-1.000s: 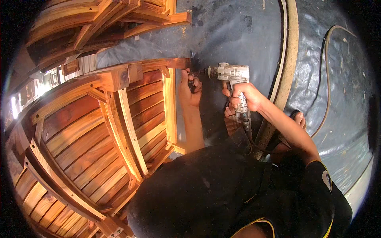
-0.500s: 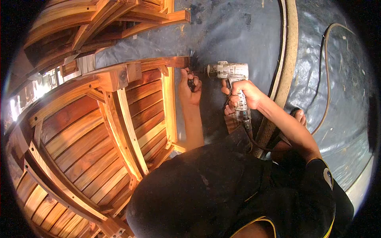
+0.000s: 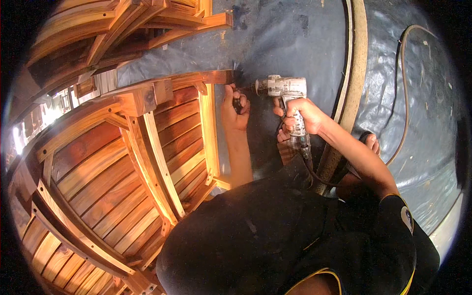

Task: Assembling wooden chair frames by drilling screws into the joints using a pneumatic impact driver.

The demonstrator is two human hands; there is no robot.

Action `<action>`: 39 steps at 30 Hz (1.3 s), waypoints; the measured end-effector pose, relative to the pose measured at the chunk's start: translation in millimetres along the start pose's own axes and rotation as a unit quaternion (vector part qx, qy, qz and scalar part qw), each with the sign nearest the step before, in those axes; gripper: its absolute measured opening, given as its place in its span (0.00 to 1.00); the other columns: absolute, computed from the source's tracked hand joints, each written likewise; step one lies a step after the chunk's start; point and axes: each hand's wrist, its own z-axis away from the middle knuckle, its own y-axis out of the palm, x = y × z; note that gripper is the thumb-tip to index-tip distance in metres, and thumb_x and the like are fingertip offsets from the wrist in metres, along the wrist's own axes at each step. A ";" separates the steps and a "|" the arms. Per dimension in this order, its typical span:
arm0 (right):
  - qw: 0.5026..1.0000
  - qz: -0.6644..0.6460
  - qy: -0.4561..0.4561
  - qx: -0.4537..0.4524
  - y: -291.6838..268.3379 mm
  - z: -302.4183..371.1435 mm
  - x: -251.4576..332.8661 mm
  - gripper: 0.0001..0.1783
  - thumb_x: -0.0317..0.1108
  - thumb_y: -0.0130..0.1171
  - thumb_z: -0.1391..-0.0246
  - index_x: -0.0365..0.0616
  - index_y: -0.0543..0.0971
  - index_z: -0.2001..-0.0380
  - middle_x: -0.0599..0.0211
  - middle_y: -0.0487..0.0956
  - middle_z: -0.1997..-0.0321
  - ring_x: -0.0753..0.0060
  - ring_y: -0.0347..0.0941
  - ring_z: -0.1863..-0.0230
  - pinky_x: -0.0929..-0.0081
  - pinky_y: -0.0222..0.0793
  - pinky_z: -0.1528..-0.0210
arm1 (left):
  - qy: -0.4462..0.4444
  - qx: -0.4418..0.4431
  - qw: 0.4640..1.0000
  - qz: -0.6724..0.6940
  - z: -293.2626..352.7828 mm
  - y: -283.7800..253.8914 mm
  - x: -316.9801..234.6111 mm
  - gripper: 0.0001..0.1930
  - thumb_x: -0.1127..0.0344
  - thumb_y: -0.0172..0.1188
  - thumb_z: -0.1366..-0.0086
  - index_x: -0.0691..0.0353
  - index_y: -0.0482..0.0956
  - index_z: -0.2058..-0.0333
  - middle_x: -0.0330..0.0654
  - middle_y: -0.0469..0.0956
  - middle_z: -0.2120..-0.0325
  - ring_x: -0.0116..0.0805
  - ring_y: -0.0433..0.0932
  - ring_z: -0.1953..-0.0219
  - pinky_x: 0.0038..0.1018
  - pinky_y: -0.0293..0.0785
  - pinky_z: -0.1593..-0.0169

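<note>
My right hand (image 3: 302, 115) is wrapped round the grip of a worn, white-grey pistol-shaped drill (image 3: 290, 87). The drill lies level, and its thin bit points left toward my left hand (image 3: 236, 110). That hand is raised with its fingers curled, close by the end of a reddish wooden rail (image 3: 219, 77). Something small and dark shows in its palm, but I cannot make out what it is. The bit's tip comes near the left fingertips; whether it touches anything is hard to see. A dark hose or cord (image 3: 309, 160) runs down from the drill's grip.
Slatted wooden furniture (image 3: 105, 187) on its side fills the left. Another wooden frame (image 3: 162, 22) stands beyond it. Dark plastic sheeting (image 3: 290, 44) covers the floor, crossed by a long tan strip (image 3: 358, 64). A brown hose (image 3: 405, 88) curves along the right. A bare foot (image 3: 372, 142) is beside my right forearm.
</note>
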 end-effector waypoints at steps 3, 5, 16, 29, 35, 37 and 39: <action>1.000 -0.008 0.004 -0.008 -2.0 -0.6 -0.3 0.15 0.23 0.47 0.67 0.42 0.70 0.69 0.67 0.70 0.74 0.78 0.62 0.88 0.77 0.65 0.85 | -0.008 -0.009 1.000 -0.005 0.8 3.6 1.5 0.11 0.58 0.51 0.36 0.59 0.69 0.64 0.33 0.67 0.83 0.25 0.64 0.85 0.18 0.53 0.86; 1.000 0.009 0.000 -0.007 1.7 -2.5 -1.0 0.15 0.23 0.46 0.67 0.41 0.70 0.69 0.67 0.70 0.74 0.79 0.60 0.88 0.77 0.65 0.84 | -0.004 -0.028 1.000 -0.014 2.6 2.4 -1.4 0.11 0.57 0.52 0.37 0.59 0.69 0.64 0.33 0.67 0.83 0.24 0.64 0.85 0.18 0.52 0.87; 1.000 -0.008 -0.010 -0.027 1.0 -3.4 0.8 0.16 0.20 0.44 0.66 0.39 0.67 0.67 0.64 0.68 0.75 0.81 0.57 0.89 0.81 0.62 0.87 | 0.002 -0.060 0.995 -0.083 1.0 2.9 2.5 0.15 0.55 0.48 0.35 0.61 0.70 0.59 0.32 0.67 0.82 0.25 0.64 0.86 0.18 0.52 0.88; 0.998 0.007 -0.030 -0.053 -5.3 -5.7 -1.6 0.15 0.20 0.44 0.67 0.40 0.68 0.69 0.65 0.69 0.76 0.82 0.57 0.89 0.81 0.62 0.87 | 0.029 -0.161 0.970 -0.183 1.7 15.9 10.9 0.12 0.60 0.50 0.36 0.63 0.73 0.63 0.36 0.67 0.83 0.27 0.64 0.88 0.20 0.53 0.89; 0.998 0.010 -0.029 -0.058 -0.4 -15.8 -2.8 0.13 0.21 0.45 0.66 0.40 0.69 0.70 0.66 0.70 0.76 0.82 0.57 0.89 0.80 0.63 0.87 | 0.070 -0.186 0.950 -0.241 5.7 14.3 3.3 0.10 0.63 0.50 0.36 0.64 0.72 0.65 0.37 0.69 0.83 0.27 0.66 0.87 0.19 0.53 0.89; 0.997 -0.007 -0.032 -0.063 -5.5 -14.7 -1.8 0.13 0.21 0.46 0.65 0.41 0.70 0.70 0.66 0.70 0.76 0.82 0.57 0.89 0.80 0.62 0.86 | 0.062 -0.189 0.944 -0.262 1.7 15.0 9.4 0.09 0.64 0.51 0.37 0.64 0.72 0.65 0.37 0.69 0.82 0.27 0.66 0.87 0.19 0.53 0.89; 0.996 -0.012 -0.027 -0.087 -1.9 -13.0 2.6 0.12 0.22 0.46 0.65 0.41 0.70 0.70 0.67 0.70 0.75 0.82 0.57 0.89 0.80 0.61 0.86 | 0.058 -0.193 0.935 -0.291 0.2 16.8 12.0 0.09 0.64 0.51 0.38 0.64 0.72 0.65 0.37 0.69 0.82 0.26 0.67 0.87 0.19 0.53 0.89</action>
